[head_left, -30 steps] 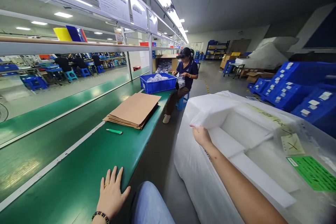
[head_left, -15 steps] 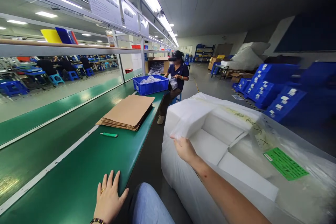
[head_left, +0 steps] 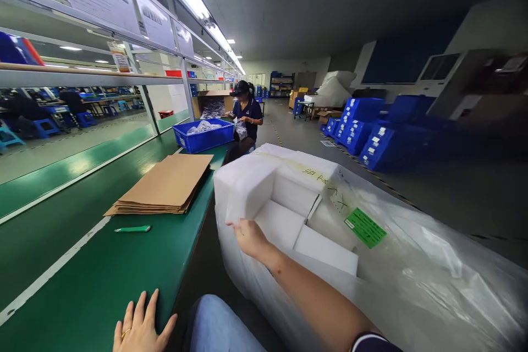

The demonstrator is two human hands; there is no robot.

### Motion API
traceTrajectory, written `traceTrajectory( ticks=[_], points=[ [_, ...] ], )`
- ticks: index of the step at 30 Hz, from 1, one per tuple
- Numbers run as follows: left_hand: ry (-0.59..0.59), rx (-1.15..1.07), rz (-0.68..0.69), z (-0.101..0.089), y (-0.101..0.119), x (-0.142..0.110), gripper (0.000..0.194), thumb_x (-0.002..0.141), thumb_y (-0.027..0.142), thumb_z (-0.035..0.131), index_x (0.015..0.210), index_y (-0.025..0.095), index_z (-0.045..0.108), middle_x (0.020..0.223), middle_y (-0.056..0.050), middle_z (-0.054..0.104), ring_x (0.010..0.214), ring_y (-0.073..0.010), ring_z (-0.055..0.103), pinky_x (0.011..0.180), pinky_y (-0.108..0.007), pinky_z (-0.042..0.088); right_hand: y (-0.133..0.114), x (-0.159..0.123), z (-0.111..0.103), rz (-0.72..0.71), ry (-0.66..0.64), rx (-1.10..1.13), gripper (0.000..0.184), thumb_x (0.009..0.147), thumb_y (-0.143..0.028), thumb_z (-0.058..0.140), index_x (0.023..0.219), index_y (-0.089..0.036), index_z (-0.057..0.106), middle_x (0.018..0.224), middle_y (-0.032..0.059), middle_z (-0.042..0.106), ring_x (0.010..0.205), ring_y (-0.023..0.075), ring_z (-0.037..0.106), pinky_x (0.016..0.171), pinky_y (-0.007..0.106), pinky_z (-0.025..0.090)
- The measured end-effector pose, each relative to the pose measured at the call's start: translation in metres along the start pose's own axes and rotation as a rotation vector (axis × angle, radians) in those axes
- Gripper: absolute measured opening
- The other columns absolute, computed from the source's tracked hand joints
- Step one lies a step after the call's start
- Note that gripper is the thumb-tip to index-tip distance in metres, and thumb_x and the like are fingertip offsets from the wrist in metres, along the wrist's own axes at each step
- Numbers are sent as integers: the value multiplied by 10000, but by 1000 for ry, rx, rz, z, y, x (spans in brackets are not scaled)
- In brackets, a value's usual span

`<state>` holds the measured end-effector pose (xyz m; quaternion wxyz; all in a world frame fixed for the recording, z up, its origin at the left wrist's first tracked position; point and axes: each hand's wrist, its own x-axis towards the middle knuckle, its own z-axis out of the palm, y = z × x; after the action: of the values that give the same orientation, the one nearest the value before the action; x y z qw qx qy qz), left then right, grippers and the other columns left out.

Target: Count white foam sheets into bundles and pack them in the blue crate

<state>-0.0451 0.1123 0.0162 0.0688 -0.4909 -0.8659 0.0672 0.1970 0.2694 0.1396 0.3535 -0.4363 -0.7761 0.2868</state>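
My right hand (head_left: 249,238) is closed on the edge of a clear plastic bag (head_left: 247,280) at the near left side of a large bundle. White foam blocks (head_left: 284,223) show through the bag's opening, beside my wrist. My left hand (head_left: 142,325) lies flat on the green workbench (head_left: 91,280), fingers spread, holding nothing. Farther up the bench lies a green utility knife (head_left: 132,229). Beyond it is a stack of flat brown cardboard sheets (head_left: 165,184).
A blue bin (head_left: 204,135) of plastic-wrapped items stands at the bench's far end, where a co-worker (head_left: 246,113) sits handling a bag. A green label (head_left: 366,227) is on the bundle. Blue crates (head_left: 383,137) are stacked at the right. A shelf frame (head_left: 144,99) runs above the bench.
The view has turned to the right, so the bench and bundle appear farther left. My right hand keeps its grip on the bag's edge; my left hand stays flat on the bench.
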Motion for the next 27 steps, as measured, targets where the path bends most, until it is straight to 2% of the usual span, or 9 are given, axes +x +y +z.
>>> traceTrajectory(
  ticks=[5,7,9,13,16,19,23,25,27],
  points=[
    [16,2,28,3,-3,0,724,730,591,335,1354,223,305,1418,-33,292,1319,-262,196,1052,-420,163,25,-10,-35,138,68,117,194,788,-302,515,851,-176,648,771,22,647,741,174,576,711,287,441],
    [43,-5,44,6,-6,0,721,732,587,327,1351,217,312,1409,-41,306,1311,-270,211,1044,-426,176,38,-16,-54,211,78,202,284,776,-413,533,885,-166,622,792,24,633,718,156,569,658,259,449],
    [69,-21,65,9,-9,0,722,731,590,322,1347,214,321,1403,-50,314,1305,-278,218,1037,-432,184,52,-24,-73,313,105,299,384,815,-483,450,994,-166,570,879,43,621,678,127,570,583,230,455],
    [83,-59,89,10,-11,0,717,731,597,318,1336,212,340,1394,-59,324,1303,-284,217,1039,-436,179,86,-44,-114,548,201,437,404,851,-392,436,1188,-174,394,816,34,600,553,97,560,487,220,462],
    [76,-78,89,7,-12,-1,712,737,589,321,1334,203,344,1395,-65,321,1305,-286,211,1042,-438,168,108,-58,-147,654,331,463,406,864,-287,453,1228,-161,323,758,-1,571,508,79,532,476,218,465],
    [70,-75,92,4,-12,-2,706,741,581,326,1334,198,346,1397,-65,319,1305,-286,209,1041,-438,169,121,-66,-181,666,540,421,401,875,-231,423,1239,-173,265,817,2,550,491,53,499,464,195,455],
    [58,-64,87,4,-11,-2,699,744,569,332,1339,203,338,1405,-57,311,1308,-278,209,1043,-433,169,123,-65,-224,573,794,267,591,834,-173,419,1285,-248,44,1060,74,513,501,33,499,482,178,454],
    [54,-63,76,5,-11,-1,705,739,573,338,1342,206,333,1411,-50,304,1313,-274,199,1048,-431,162,121,-56,-241,503,856,164,673,826,-197,427,1311,-255,-35,1166,125,469,566,55,537,500,179,451],
    [55,-55,71,7,-11,-1,712,735,578,342,1344,209,330,1414,-45,300,1319,-272,188,1052,-430,157,120,-42,-252,451,854,58,701,812,-248,462,1343,-225,5,1209,153,455,681,101,577,561,202,462]
  ],
)
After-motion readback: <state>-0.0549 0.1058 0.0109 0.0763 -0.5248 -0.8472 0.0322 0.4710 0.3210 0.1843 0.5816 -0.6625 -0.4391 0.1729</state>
